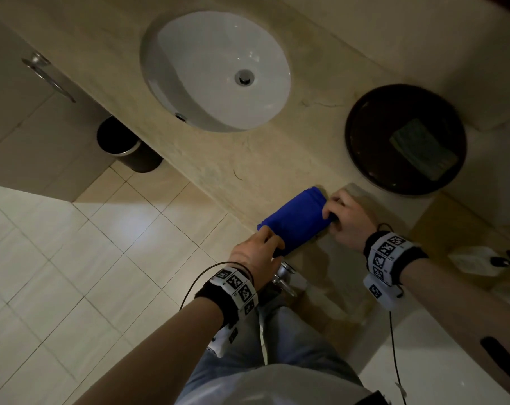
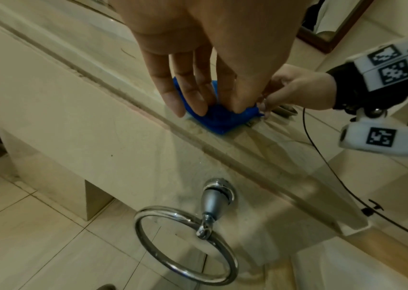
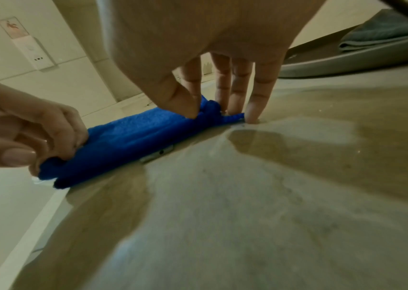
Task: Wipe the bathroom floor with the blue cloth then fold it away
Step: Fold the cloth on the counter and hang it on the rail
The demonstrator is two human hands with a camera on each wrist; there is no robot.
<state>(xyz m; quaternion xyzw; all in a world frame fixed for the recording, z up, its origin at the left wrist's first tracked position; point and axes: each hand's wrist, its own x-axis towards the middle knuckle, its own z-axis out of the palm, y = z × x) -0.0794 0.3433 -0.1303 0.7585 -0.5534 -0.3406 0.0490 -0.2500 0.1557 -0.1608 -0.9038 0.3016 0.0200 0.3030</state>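
The blue cloth lies folded into a narrow strip at the front edge of the beige stone counter. My left hand pinches the near end of the cloth, at the counter's edge. My right hand pinches the far end between thumb and fingers, with fingertips resting on the stone. In the left wrist view my left hand reaches down onto the cloth, and my right hand is beside it.
A white round basin sits in the counter. A dark round tray holding a folded green cloth stands to the right. A chrome towel ring hangs below the counter's edge. A black bin stands on the tiled floor.
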